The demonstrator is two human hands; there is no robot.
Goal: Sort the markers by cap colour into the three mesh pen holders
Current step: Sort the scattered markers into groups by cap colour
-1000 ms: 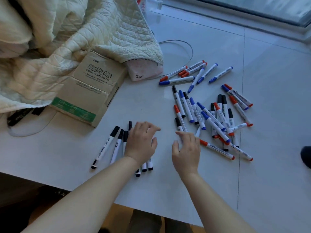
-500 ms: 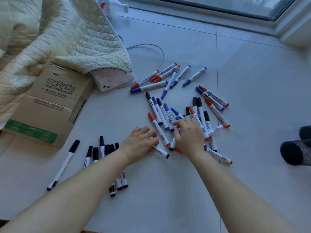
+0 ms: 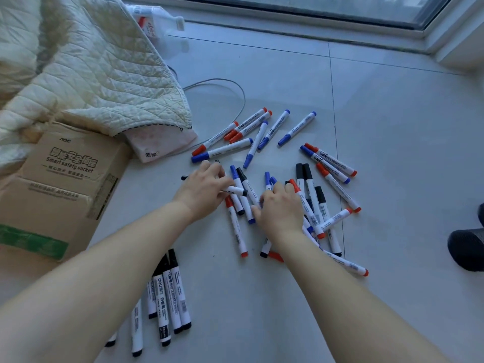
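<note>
A loose pile of white markers with red, blue and black caps lies on the pale floor. A second scatter of red- and blue-capped markers lies just beyond it. Near my left forearm, several black-capped markers lie side by side. My left hand grips a black marker held crosswise at the pile's left edge. My right hand rests on the pile with bent fingers; what is under them is hidden. A dark mesh holder shows at the right edge, cut off by the frame.
A cardboard box and a quilted cream blanket take up the left side. A grey cable loops behind the markers. A window sill runs along the far side.
My left hand left the black row, took hold of a black marker and moved up to the pile's left edge. My right hand slid deeper onto the pile.
</note>
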